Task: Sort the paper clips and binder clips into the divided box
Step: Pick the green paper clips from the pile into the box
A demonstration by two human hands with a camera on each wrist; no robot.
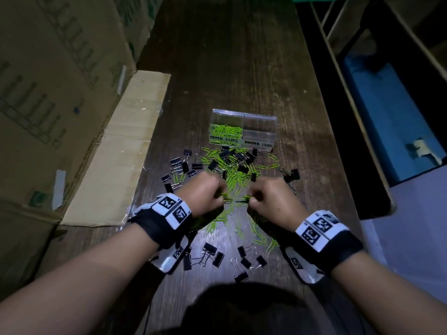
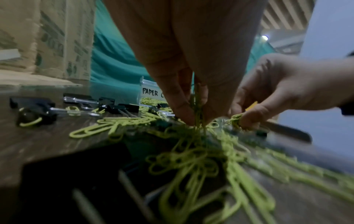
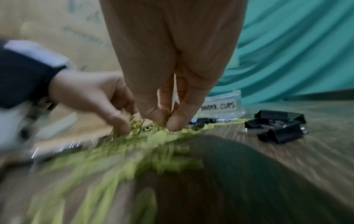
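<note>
A clear divided box (image 1: 244, 131) stands on the dark wooden table (image 1: 229, 56); its left half, labelled PAPER CLIPS, holds green paper clips (image 1: 226, 131), and its right half, labelled BINDER CLIPS, looks bare. A mixed heap of green paper clips (image 1: 235, 180) and black binder clips (image 1: 227, 158) lies in front of it. My left hand (image 1: 208, 192) pinches a bunch of green paper clips (image 2: 197, 109) over the heap. My right hand (image 1: 268, 197) pinches more green paper clips (image 3: 164, 115) just beside it, the two hands almost touching.
Large cardboard boxes (image 1: 48, 93) and a flat cardboard flap (image 1: 121, 151) line the table's left side. More binder clips (image 1: 212, 255) lie near the front, between my wrists. A wooden frame (image 1: 358, 117) and a blue surface (image 1: 387, 122) border the right edge.
</note>
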